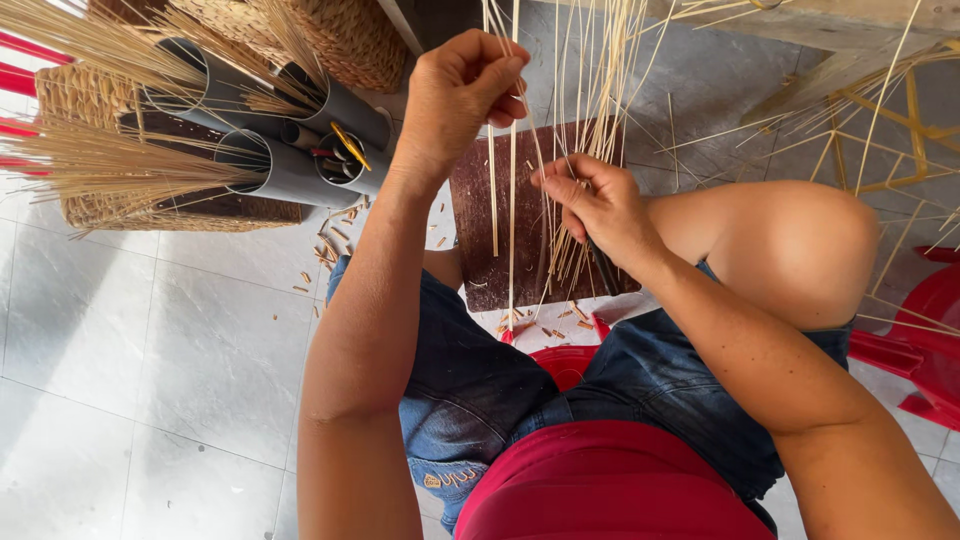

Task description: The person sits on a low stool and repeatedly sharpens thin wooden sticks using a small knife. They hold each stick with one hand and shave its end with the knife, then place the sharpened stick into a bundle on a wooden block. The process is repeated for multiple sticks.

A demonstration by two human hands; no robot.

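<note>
Pale grey floor tiles (150, 340) spread out below, scattered with short cut bits of straw-coloured cane, and right at the centre of it hang the thin cane strips (513, 190), long pale strands dropping down in front of a dark brown board (480, 230) that stands against the person's knees. Up top, the left hand (455, 95) is closed in a pinch on the strips, thumb and fingertips pressed together around a few strands. Just below and to the right, the right hand (595, 205) is closed too, fingers curled on the lower part of the same bundle, with a dark slim tool (603, 268) poking down out of its grip. The two hands are near each other but apart, one above the other along the strands. Under them, blue denim shorts (470, 380), a bare knee (800, 245) and a red top (600, 480). Between the legs shows the rim of a red stool (565, 362). Off to the left, grey plastic tubes (290, 170) lie bundled, stuffed with more cane, a yellow-handled tool (350, 146) sitting in one, resting on woven baskets (100, 100). Far right, a half-built cane frame (890, 130) and a red chair (930, 340).
</note>
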